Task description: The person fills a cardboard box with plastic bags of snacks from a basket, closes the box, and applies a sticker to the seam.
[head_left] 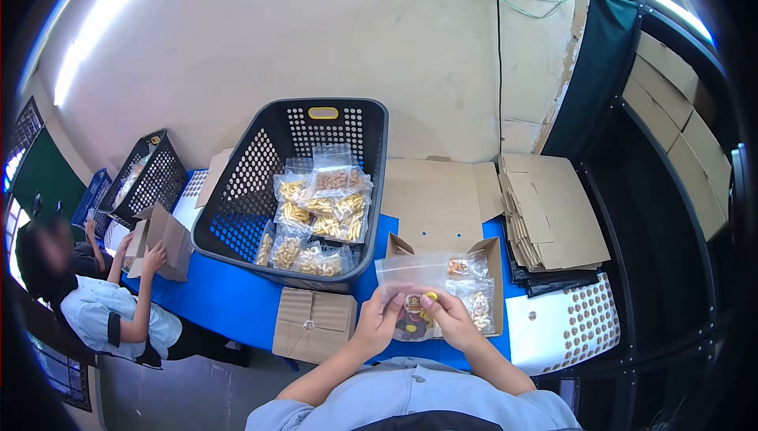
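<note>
In front of my chest, both hands hold a clear plastic bag (412, 273) of round red, yellow and dark pieces, with a small printed label on its front. My left hand (378, 324) grips the bag's left side, its thumb on the front. My right hand (455, 322) pinches the right side, its thumb pressed near a yellow piece. Behind the bag stands an open cardboard box (493, 273) with its lid up. Inside it lie a bag of white pieces (478, 302) and a bag with orange pieces (467, 265). The bag in my hands hides the box's left part.
A dark basket (207, 229) holds several snack bags. A closed box (314, 324) lies left of my hands on the blue tablecloth (237, 312). Flattened cartons (553, 210) and a sticker sheet (537, 348) are on the right. At far left, a co-worker (118, 312) handles a carton.
</note>
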`<control>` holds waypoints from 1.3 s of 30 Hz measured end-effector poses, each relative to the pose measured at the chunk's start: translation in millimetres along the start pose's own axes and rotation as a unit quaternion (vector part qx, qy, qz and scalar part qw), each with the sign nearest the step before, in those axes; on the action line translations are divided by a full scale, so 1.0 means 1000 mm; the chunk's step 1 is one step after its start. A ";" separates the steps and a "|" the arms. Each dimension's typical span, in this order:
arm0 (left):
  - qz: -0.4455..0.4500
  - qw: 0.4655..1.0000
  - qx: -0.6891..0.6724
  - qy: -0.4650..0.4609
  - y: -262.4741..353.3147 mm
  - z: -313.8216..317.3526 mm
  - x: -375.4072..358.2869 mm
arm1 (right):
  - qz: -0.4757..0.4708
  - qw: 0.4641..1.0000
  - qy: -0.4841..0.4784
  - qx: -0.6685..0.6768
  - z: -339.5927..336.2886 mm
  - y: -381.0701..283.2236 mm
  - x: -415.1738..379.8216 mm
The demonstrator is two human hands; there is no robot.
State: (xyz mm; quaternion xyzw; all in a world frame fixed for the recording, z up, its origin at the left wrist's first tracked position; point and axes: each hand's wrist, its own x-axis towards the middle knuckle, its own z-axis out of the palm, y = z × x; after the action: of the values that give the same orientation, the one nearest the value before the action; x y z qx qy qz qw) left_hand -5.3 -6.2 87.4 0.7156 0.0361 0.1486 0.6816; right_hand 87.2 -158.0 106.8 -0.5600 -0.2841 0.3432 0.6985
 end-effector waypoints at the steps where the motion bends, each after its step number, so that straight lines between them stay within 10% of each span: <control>1: -0.010 1.000 -0.007 0.006 0.000 0.000 -0.001 | -0.005 1.000 0.008 0.011 0.000 0.000 -0.001; 11: 0.054 0.997 -0.006 -0.046 0.010 0.015 -0.003 | 0.026 0.994 0.065 0.079 -0.007 0.019 0.006; 18: -0.073 0.989 -0.048 -0.119 0.012 0.013 -0.008 | -0.061 0.991 0.122 0.011 -0.012 0.014 0.010; 21: 0.015 0.989 -0.109 0.099 -0.007 0.026 -0.009 | -0.029 0.995 0.068 -0.064 -0.021 0.020 0.008; 30: -0.013 0.996 -0.036 0.079 -0.034 -0.016 0.005 | 0.045 0.993 -0.076 -0.073 -0.024 0.038 0.003; 34: 0.043 0.979 -0.123 0.154 -0.047 -0.013 0.009 | 0.027 0.997 0.024 -0.062 -0.020 0.021 0.003; 39: 0.013 0.999 -0.032 -0.007 -0.052 0.012 0.004 | -0.170 0.915 0.066 -0.359 -0.009 0.030 0.004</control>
State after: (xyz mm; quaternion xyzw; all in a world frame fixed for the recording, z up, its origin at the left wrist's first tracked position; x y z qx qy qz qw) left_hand 8.9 -13.1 36.6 0.6950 0.0171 0.1529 0.7024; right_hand 92.2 -155.7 75.9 -0.7379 -0.4321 0.0565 0.5154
